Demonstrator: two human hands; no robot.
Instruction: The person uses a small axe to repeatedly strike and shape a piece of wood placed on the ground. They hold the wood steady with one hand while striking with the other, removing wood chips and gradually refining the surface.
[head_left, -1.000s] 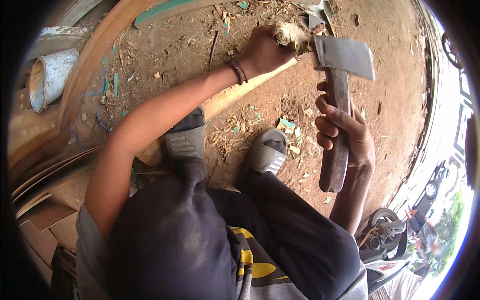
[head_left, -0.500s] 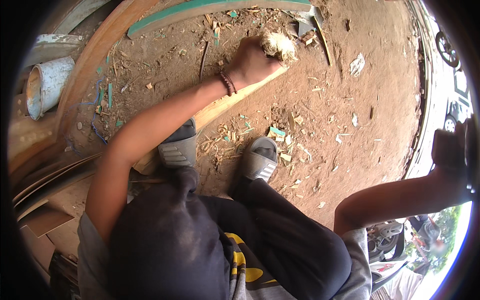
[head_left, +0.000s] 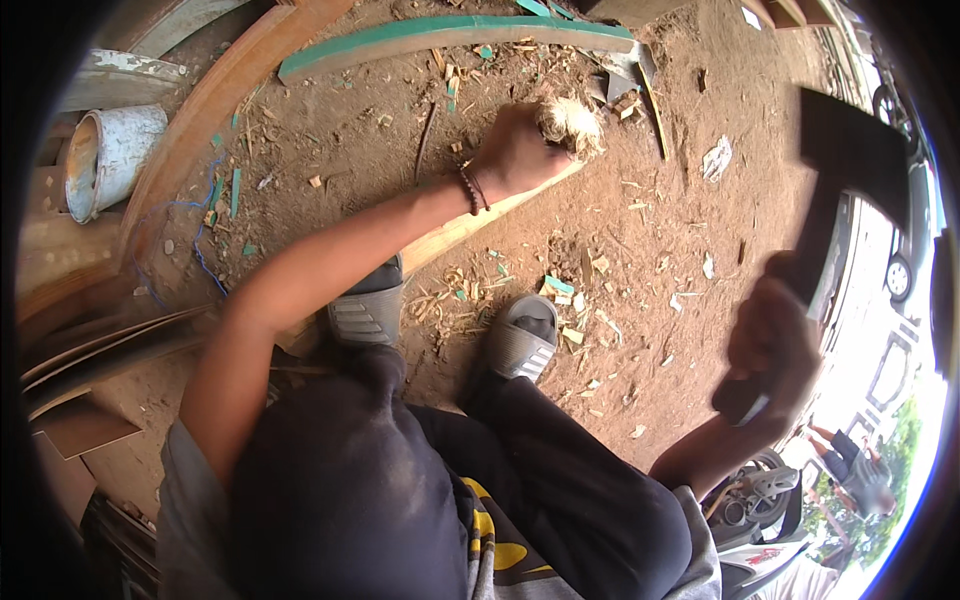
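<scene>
My left hand [head_left: 517,152] is closed around an upright chisel [head_left: 570,128] with a pale, splayed wooden handle end; its lower part is hidden. It stands over the far end of a long wooden beam [head_left: 465,228], which runs back toward my left foot. Off to the right, my right hand [head_left: 775,350] grips the handle of a dark hammer [head_left: 850,150], raised with its blocky head up. Motion blurs the hammer and the hand a little. A clear gap separates the hammer from the chisel.
Wood chips [head_left: 450,290] litter the dirt floor around my sandalled feet [head_left: 522,340]. A green-edged curved board [head_left: 450,42] lies at the far side. On the left are a curved brown wooden frame [head_left: 185,125] and a rusty whitish can [head_left: 115,160]. A person [head_left: 865,475] is at the far right.
My right hand has swung inward from the right rim, bringing the hammer into full view. The left hand keeps its grip; the whole view has shifted slightly.
</scene>
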